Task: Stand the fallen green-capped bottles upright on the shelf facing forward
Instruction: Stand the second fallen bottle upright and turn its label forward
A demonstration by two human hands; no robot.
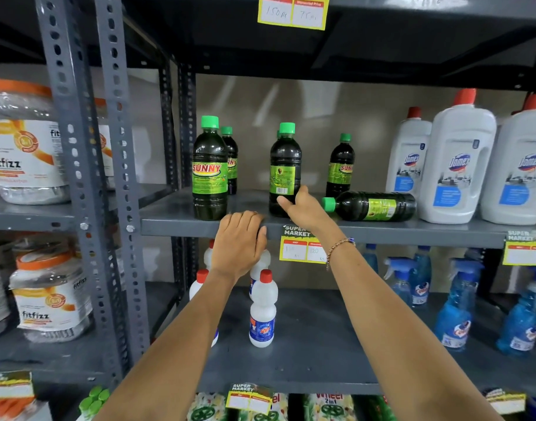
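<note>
Several dark green-capped bottles stand on the grey shelf (175,221). The front left bottle (210,170) is upright and shows its SUNNY label. The middle bottle (285,165) is upright with its back label and barcode towards me; my right hand (303,206) grips its lower part. One bottle (373,206) lies on its side to the right, cap pointing left. Behind it stands another bottle (341,165), and one more (230,159) stands behind the left one. My left hand (241,241) rests palm down on the shelf's front edge, fingers curled.
Large white Domex bottles (456,165) stand close to the right of the fallen bottle. The shelf above is low overhead. Small white red-capped bottles (263,311) and blue spray bottles (453,311) fill the shelf below. Price tags (301,249) hang on the shelf edge.
</note>
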